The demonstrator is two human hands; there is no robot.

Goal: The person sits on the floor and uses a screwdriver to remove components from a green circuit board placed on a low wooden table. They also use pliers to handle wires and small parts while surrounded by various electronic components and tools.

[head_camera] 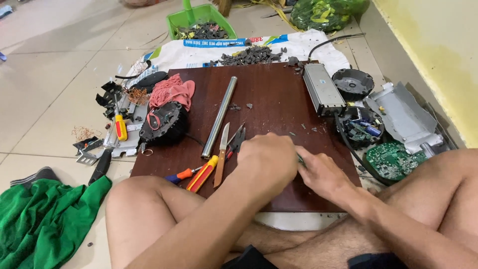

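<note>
Scene: a person sits cross-legged on a tiled floor, head camera looking down at a dark brown board [279, 99] across the lap.
Left hand [266, 162]: curled into a closed grip at the near middle of the board; what it holds is hidden.
Right hand [323, 172]: just right of the left, touching it, fingers pinched on a thin metal piece [300, 160] showing between the hands.
Left of the hands: a knife [222, 152], small pliers [236, 142], a yellow-and-red screwdriver [203, 173], a steel rod [219, 116].
Far right: a grey metal box [322, 88], a green circuit board [393, 160].
Far edge: a green dustpan [199, 21] of dark scraps.
</note>
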